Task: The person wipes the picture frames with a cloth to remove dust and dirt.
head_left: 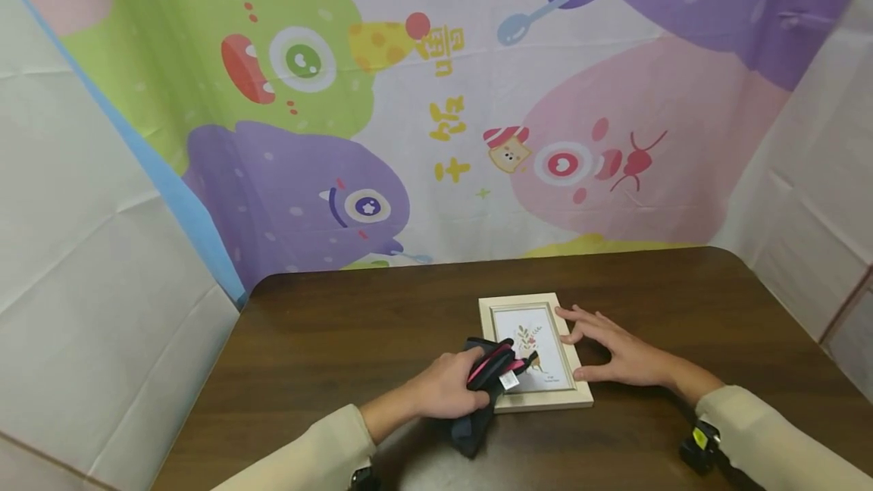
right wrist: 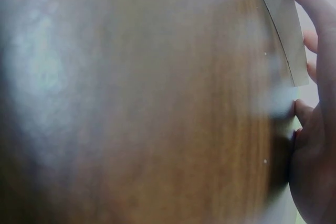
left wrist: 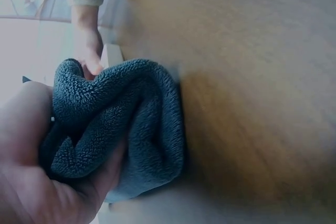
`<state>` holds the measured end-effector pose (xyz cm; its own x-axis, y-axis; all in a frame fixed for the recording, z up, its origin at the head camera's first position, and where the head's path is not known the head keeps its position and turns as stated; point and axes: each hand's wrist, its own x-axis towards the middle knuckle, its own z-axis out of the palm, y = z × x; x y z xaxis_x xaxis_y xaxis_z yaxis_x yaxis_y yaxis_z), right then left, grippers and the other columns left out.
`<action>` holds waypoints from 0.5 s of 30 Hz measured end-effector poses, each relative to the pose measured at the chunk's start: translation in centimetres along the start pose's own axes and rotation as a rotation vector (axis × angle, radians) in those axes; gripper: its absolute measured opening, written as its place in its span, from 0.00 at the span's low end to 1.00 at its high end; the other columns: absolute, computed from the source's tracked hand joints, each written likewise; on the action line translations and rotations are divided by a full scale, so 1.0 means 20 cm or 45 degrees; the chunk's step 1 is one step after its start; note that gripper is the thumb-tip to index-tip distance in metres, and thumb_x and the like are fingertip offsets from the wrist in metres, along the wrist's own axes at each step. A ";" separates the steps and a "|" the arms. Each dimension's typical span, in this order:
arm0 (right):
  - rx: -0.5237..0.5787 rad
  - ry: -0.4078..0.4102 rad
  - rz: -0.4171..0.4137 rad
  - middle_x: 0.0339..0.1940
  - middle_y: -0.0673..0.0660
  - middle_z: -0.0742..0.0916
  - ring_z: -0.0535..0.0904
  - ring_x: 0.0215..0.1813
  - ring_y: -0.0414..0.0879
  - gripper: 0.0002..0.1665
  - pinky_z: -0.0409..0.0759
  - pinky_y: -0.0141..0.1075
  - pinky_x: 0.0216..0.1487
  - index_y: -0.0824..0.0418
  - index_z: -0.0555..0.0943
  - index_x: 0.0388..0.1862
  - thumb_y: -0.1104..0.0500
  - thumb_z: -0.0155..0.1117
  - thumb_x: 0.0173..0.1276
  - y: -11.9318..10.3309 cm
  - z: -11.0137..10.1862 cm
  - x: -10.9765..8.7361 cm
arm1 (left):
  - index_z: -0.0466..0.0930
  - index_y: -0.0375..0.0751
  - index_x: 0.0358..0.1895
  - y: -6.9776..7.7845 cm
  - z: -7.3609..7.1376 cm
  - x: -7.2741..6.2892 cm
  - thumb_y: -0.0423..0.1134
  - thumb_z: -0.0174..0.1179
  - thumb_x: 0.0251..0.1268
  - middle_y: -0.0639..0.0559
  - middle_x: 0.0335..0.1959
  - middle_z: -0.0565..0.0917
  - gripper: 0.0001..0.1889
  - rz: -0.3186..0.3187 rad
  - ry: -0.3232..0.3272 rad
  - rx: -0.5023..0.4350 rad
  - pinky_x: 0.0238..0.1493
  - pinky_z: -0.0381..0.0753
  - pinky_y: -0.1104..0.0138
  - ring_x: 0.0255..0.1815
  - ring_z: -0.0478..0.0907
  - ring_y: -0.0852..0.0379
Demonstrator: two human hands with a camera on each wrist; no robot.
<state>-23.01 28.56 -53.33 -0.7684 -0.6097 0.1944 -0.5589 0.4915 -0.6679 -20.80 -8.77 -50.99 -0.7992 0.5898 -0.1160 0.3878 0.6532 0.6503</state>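
A picture frame (head_left: 546, 401) with a cream border and a printed plant drawing lies flat on the table. My left hand (head_left: 446, 386) grips a bunched dark grey fleecy cloth (head_left: 470, 430) with pink and black edging and a white label. The cloth overlaps the frame's lower left part in the head view; its thick folds (left wrist: 118, 116) fill the middle of the left wrist view. Along the frame's right side, my right hand (head_left: 630, 354) has its fingers spread, with fingertips and thumb at the border. The frame's pale side edge (right wrist: 286, 30) shows in the right wrist view.
The dark brown wooden table (head_left: 327, 324) has rounded far corners. Behind it hangs a cloth backdrop (head_left: 470, 226) with cartoon monsters, and pale fabric sheets (head_left: 89, 248) stand at both sides. A black device with a yellow mark (head_left: 700, 442) is on the right wrist.
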 end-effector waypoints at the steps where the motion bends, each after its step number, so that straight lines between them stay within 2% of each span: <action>1: -0.002 0.004 -0.003 0.92 0.61 0.72 0.54 0.97 0.53 0.20 0.47 0.90 0.78 0.39 0.83 0.52 0.50 0.85 0.70 0.00 0.00 0.00 | 0.79 0.44 0.57 -0.03 0.01 0.02 0.43 0.71 0.64 0.56 0.34 0.84 0.21 0.003 -0.003 0.004 0.29 0.81 0.69 0.30 0.80 0.63; 2: -0.002 0.002 0.001 0.92 0.61 0.72 0.54 0.97 0.54 0.20 0.46 0.90 0.78 0.38 0.82 0.52 0.50 0.85 0.70 0.01 0.00 0.00 | 0.80 0.45 0.59 -0.08 0.03 0.05 0.44 0.70 0.64 0.56 0.34 0.84 0.22 0.004 -0.006 0.016 0.30 0.81 0.69 0.31 0.81 0.64; 8: -0.002 -0.007 0.036 0.92 0.63 0.71 0.55 0.97 0.63 0.20 0.45 0.89 0.80 0.36 0.82 0.51 0.48 0.85 0.70 0.02 0.00 0.00 | 0.81 0.46 0.65 -0.22 0.07 0.17 0.50 0.73 0.64 0.57 0.38 0.87 0.28 -0.046 0.044 0.067 0.32 0.83 0.70 0.33 0.82 0.66; 12: -0.005 -0.009 0.042 0.92 0.63 0.71 0.56 0.94 0.72 0.19 0.46 0.89 0.80 0.37 0.82 0.52 0.48 0.85 0.70 0.02 0.00 0.00 | 0.81 0.43 0.69 -0.27 0.06 0.24 0.51 0.73 0.65 0.55 0.42 0.89 0.31 -0.075 0.091 0.110 0.36 0.84 0.70 0.36 0.83 0.64; 15: -0.012 -0.019 0.062 0.92 0.62 0.71 0.56 0.94 0.74 0.19 0.46 0.88 0.80 0.36 0.82 0.52 0.47 0.84 0.70 0.01 0.00 0.00 | 0.79 0.41 0.73 -0.30 0.04 0.30 0.51 0.72 0.67 0.51 0.47 0.91 0.34 -0.089 0.117 0.144 0.40 0.84 0.69 0.39 0.84 0.61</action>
<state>-23.11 28.61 -53.51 -0.7899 -0.5943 0.1510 -0.5241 0.5266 -0.6693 -27.57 -8.68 -56.13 -0.8628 0.4983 -0.0853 0.3748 0.7437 0.5535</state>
